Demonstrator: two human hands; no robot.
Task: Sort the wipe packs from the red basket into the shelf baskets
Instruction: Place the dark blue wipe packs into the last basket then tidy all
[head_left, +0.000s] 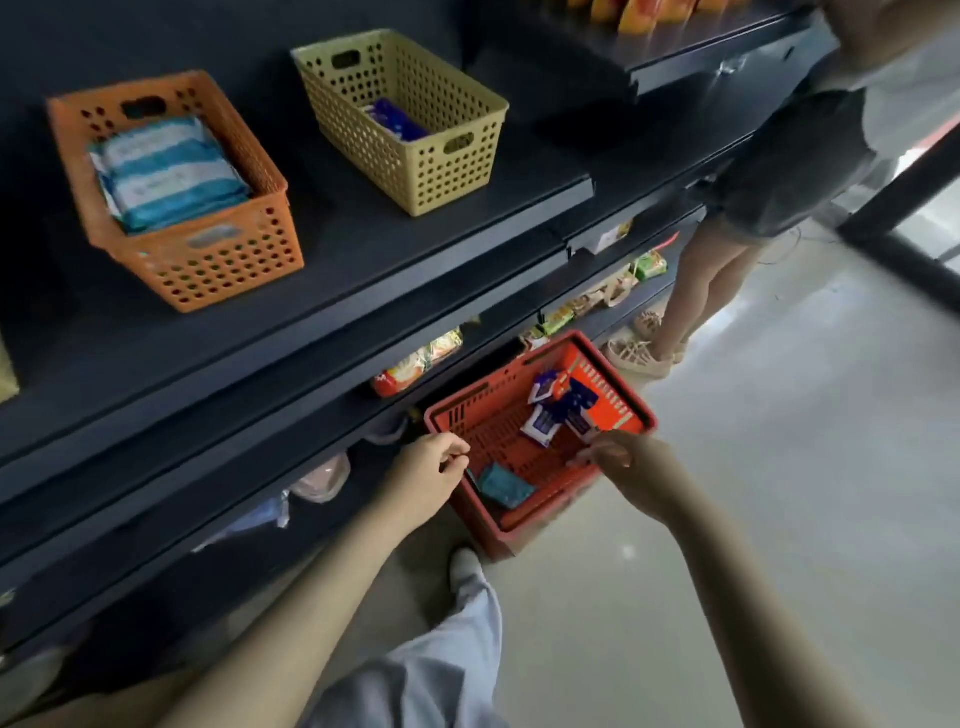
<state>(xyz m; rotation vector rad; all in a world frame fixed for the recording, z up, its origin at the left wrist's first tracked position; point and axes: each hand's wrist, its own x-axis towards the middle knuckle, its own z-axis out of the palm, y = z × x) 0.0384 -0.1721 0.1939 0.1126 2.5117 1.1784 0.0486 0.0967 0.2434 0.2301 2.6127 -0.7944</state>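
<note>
My one head camera looks steeply down and forward, close over both forearms, taking in the dark shelf (322, 270) at left and floor (779, 467) at right

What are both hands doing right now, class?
Left hand: loosely curled, empty, at the red basket rim.
Right hand: curled over the basket, seemingly empty.

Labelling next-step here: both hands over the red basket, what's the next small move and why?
Probably lower the left hand onto the teal pack just beneath it in the red basket. Neither it nor the right hand holds anything, and teal packs already fill the orange basket.
</note>
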